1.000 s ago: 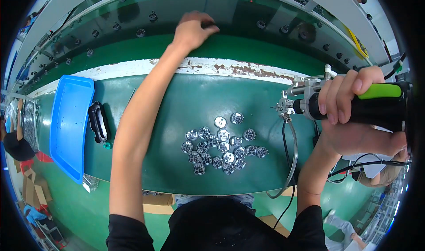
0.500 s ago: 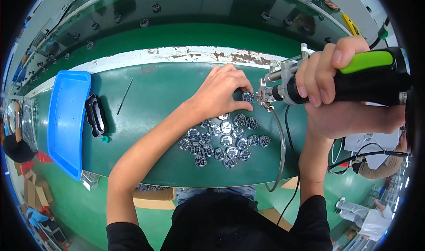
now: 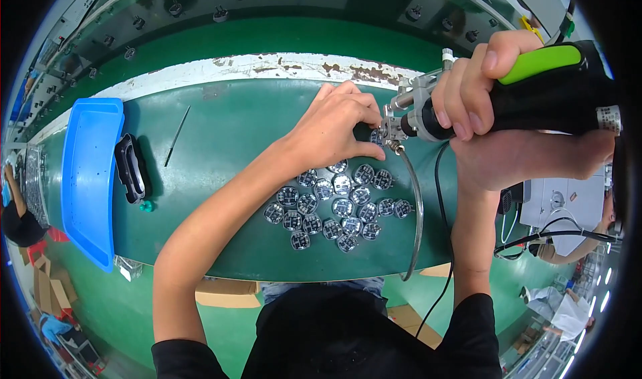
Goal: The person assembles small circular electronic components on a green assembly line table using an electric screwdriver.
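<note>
My left hand pinches a small round metal-and-black part between thumb and fingers over the green worktable. Much of that part is hidden by the fingers and the tool. My right hand is wrapped round a black powered screwdriver with a green grip, held sideways. The metal nozzle at its front end meets the held part; exact contact is hidden. Just below my left hand lie several similar round parts, loosely clustered on the table.
At the left stands a blue tray, beside a black case, a small green piece and a thin dark rod. A clear hose and black cable hang from the tool. Beyond the white ledge runs a conveyor carrying parts.
The screwdriver's nozzle has moved left and closed over the part in my left hand, covering more of it. The whole view has shifted slightly.
</note>
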A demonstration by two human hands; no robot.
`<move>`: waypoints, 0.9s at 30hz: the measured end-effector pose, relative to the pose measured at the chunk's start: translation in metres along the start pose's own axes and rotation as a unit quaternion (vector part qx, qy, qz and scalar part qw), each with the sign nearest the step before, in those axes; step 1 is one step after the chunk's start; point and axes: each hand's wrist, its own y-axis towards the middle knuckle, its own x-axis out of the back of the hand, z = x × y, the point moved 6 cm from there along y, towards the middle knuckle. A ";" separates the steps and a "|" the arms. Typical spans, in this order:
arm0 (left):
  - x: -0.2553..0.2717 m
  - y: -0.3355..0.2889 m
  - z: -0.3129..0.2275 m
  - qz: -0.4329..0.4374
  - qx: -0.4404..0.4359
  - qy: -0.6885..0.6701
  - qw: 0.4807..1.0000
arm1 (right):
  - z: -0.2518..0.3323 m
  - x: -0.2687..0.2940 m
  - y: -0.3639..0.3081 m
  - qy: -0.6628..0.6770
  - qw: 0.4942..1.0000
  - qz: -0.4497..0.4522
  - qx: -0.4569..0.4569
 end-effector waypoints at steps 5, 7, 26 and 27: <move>0.001 -0.001 -0.002 0.002 0.007 -0.002 1.000 | -0.005 0.003 -0.001 -0.008 0.999 -0.040 -0.027; 0.000 0.000 -0.002 0.006 0.013 -0.007 1.000 | -0.006 0.005 -0.002 -0.013 0.998 -0.056 -0.039; 0.004 0.002 -0.003 0.009 -0.002 -0.035 0.999 | 0.039 0.007 -0.009 -0.011 0.997 -0.056 -0.056; 0.004 0.002 -0.002 0.016 0.003 -0.042 0.999 | 0.040 0.006 -0.011 -0.025 0.995 -0.068 -0.069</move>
